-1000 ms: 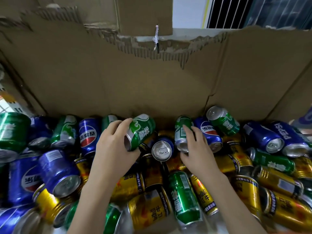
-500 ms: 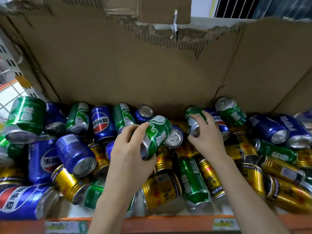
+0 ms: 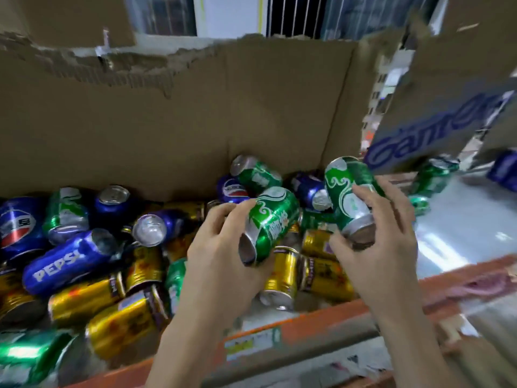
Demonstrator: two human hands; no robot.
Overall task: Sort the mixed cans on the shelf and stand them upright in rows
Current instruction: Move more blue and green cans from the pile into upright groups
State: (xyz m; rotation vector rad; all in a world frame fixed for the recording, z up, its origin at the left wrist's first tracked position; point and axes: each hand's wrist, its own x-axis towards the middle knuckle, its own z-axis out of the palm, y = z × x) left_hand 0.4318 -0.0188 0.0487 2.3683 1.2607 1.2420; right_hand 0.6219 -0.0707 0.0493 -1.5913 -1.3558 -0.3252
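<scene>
The left hand (image 3: pixel 223 256) grips a green can (image 3: pixel 270 224), tilted with its base toward the camera, lifted above the heap. Just right of it, the right hand (image 3: pixel 383 245) holds a second green can (image 3: pixel 351 197), also tilted. Below and left of both grips lie gold cans (image 3: pixel 84 301) and a blue Pepsi can (image 3: pixel 67 260) on their sides. Beyond stands the torn cardboard wall (image 3: pixel 195 121).

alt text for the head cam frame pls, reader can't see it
Each hand holds a green can above a jumbled pile: the left hand grips a tilted green can, the right hand another green can. Blue, gold and green cans lie on their sides before a torn cardboard wall.
</scene>
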